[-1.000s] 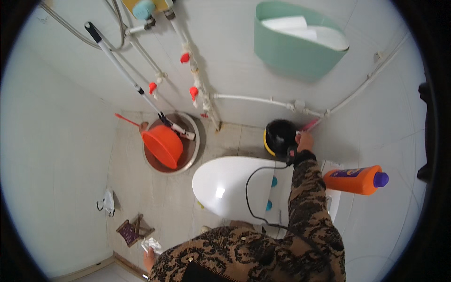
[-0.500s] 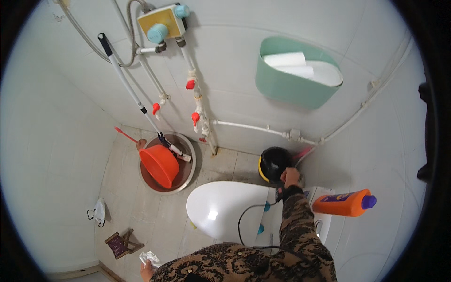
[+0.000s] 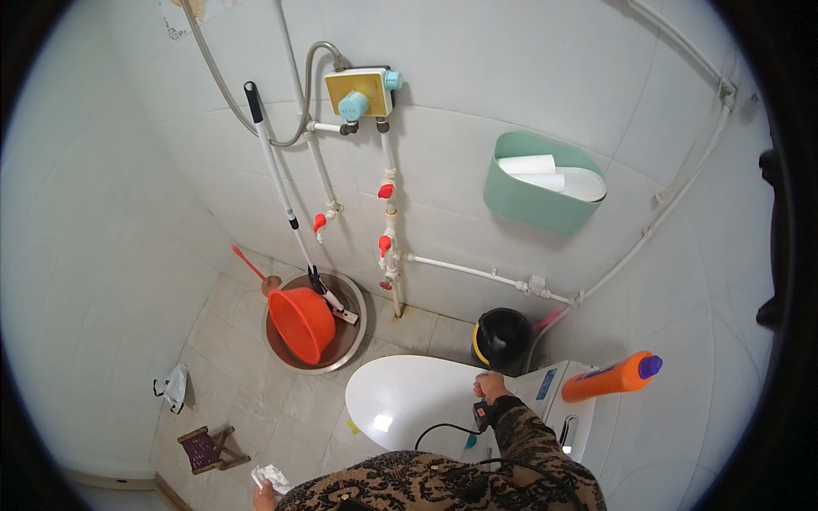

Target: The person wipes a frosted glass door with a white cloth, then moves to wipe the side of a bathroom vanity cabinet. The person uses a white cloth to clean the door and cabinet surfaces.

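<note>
Low in the picture, my left hand is closed on a crumpled white tissue. My right hand is curled over the edge of the closed white toilet lid, near its hinge end. Whatever those fingers hold, if anything, is hidden. A small black device with a black cable sits at my right wrist. Just beyond that hand stands a round black bin with a yellow band.
An orange bottle with a purple cap lies on the toilet tank. At left, a basin holds a red tub and a mop. A folding stool stands nearby. A green wall holder contains white rolls.
My right hand has drawn back from beside the black bin to the toilet lid. My left hand still has the tissue. The view has tilted, so the wall fittings appear lower.
</note>
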{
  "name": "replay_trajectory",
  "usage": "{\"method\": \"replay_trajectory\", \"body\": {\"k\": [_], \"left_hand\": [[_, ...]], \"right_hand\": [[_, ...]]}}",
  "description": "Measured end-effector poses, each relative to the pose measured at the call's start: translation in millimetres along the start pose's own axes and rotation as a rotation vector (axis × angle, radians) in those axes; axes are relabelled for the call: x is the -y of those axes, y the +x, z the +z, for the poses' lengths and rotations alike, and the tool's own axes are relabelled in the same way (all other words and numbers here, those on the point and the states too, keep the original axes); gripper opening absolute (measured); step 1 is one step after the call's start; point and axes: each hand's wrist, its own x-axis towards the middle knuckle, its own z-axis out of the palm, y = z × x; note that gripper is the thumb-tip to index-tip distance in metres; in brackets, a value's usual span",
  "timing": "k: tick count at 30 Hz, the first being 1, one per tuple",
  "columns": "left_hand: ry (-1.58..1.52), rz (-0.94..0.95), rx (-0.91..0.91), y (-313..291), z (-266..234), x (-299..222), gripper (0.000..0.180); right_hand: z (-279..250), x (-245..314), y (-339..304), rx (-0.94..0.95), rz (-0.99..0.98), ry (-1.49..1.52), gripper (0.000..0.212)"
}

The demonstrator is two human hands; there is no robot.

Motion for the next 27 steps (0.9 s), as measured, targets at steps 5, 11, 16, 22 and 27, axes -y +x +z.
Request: {"method": "replay_trajectory", "body": {"k": [5, 11, 16, 22, 27], "left_hand": [[0.048, 0.006, -0.03, 7.6, -6.3, 21.4, 0.059], [0.084, 0.02, -0.046, 12.5, -6.3, 29.4, 0.058], [0.092, 0.019, -0.05, 9.8, -2.6, 32.5, 0.059], [0.097, 0.004, -0.062, 1.5, 0.8, 37.1, 0.059], [0.095, 0.0, -0.077, 7.5, 3.8, 58.6, 0.06]], "right_hand": [[35.5, 125.9, -75.8, -0.429, -1.124, -0.56, 0.014], [20.3, 386.9, -195.5, -1.06, -1.813, -0.779, 0.017], [28.0, 493.0, -210.0, -0.871, -0.829, -1.211, 0.033], [19.7, 508.9, -138.1, -0.617, -0.775, -1.296, 0.038], [5.3, 519.4, -109.5, -0.484, -0.954, -0.95, 0.039]]}}
